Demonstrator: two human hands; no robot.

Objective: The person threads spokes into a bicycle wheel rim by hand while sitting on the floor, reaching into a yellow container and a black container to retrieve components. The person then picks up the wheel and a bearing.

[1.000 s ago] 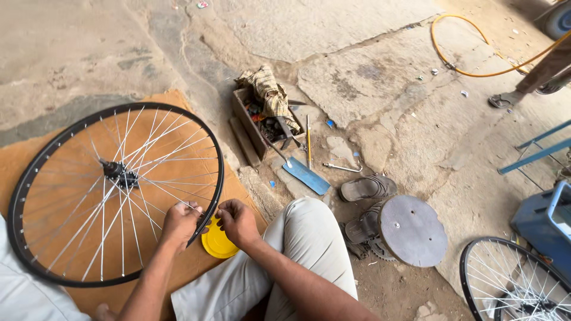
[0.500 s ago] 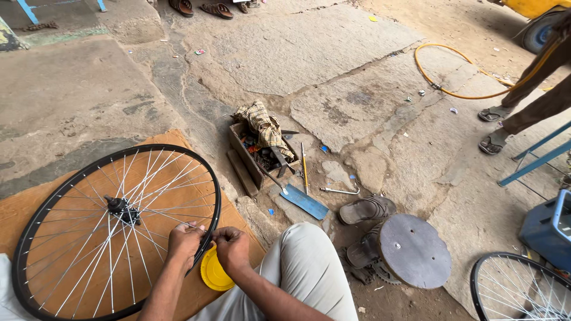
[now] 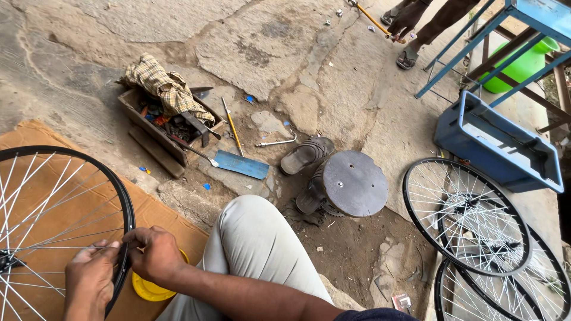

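Note:
A spoked bicycle wheel (image 3: 122, 202) with a black rim lies on brown cardboard (image 3: 160, 217) at the left. My left hand (image 3: 89, 279) pinches a spoke just inside the rim. My right hand (image 3: 156, 254) grips the rim from the outside, fingers curled over it. A yellow round lid (image 3: 148, 290) sits on the cardboard under my right wrist. My knee in light trousers (image 3: 256, 238) is bent beside it.
A wooden tool tray (image 3: 156, 128) with a checked cloth (image 3: 163, 83) stands ahead, with a blue flat piece (image 3: 241, 164), a yellow-handled tool (image 3: 232, 131) and sandals (image 3: 306, 156) nearby. Round metal stand (image 3: 355, 182), two more wheels (image 3: 467, 217), blue crate (image 3: 496, 145) right. Another person's feet (image 3: 410, 56) far off.
The view has swung right and down, bringing the spare wheels and blue crate into sight. My hands stay on the wheel's rim and spokes, now at the frame's lower left.

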